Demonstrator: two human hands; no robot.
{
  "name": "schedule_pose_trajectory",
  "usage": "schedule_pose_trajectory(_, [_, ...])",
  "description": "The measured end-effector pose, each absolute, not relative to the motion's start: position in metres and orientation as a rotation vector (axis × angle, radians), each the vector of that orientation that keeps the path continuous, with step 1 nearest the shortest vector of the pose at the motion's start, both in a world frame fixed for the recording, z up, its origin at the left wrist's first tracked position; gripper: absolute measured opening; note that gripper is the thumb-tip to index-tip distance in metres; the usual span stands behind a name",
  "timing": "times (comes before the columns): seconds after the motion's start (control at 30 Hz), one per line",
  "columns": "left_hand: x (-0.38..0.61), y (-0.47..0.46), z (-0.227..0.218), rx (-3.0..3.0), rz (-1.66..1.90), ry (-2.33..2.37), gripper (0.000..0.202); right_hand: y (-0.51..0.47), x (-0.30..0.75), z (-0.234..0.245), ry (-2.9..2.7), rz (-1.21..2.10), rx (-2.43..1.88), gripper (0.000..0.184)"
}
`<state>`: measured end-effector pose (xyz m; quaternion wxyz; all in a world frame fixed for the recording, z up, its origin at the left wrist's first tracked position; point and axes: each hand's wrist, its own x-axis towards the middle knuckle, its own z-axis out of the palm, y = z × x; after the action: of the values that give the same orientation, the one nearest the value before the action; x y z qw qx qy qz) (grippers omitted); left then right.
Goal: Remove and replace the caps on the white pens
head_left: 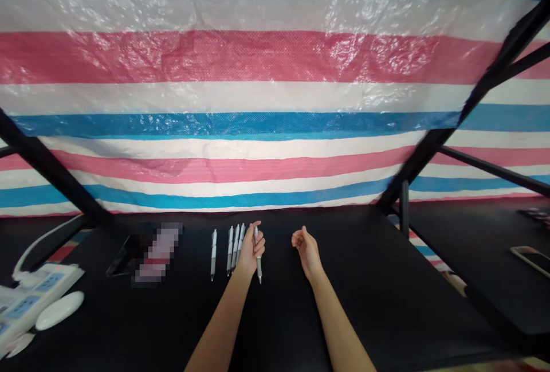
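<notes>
**Item 1, landmark: row of retractable pens (230,250).** Four pens lie on the black tabletop (387,297), long axes running away from me. One lies apart on the left; three sit close together, slightly fanned. Each has a slim, glossy white barrel and a grey lower section.

**Item 2, surface.** The matte black tabletop runs well past the row to the right and towards me. Its far edge lies beyond the row, below a striped woven plastic tarp (258,57) in blue, white and pink. A black metal strut (468,108) crosses the view diagonally, right of the row.

**Item 3, my left hand (251,251).** It is closed, gripping a fifth pen (258,266) at the right end of the row, just beside the three grouped pens. This pen stands slightly tilted, its narrow tip towards me.

**Item 4, my right hand (306,251).** It is loosely curled, holding nothing, well right of the row.

**Item 5, left of the row.** Near the row sit a dark flat object (122,256) and a pixelated, unreadable item (157,251). Farther left lie a white power strip (32,303) and a white oval computer mouse (60,310).
</notes>
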<state>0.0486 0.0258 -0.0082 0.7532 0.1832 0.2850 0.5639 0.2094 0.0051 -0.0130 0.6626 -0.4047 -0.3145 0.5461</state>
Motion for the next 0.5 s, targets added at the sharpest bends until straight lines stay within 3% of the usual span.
schedule_pose_trajectory(0.5, [0.019,0.010,0.015,0.473,1.248,0.615,0.029,0.006,0.211,-0.011,-0.684,1.238,-0.907,0.044])
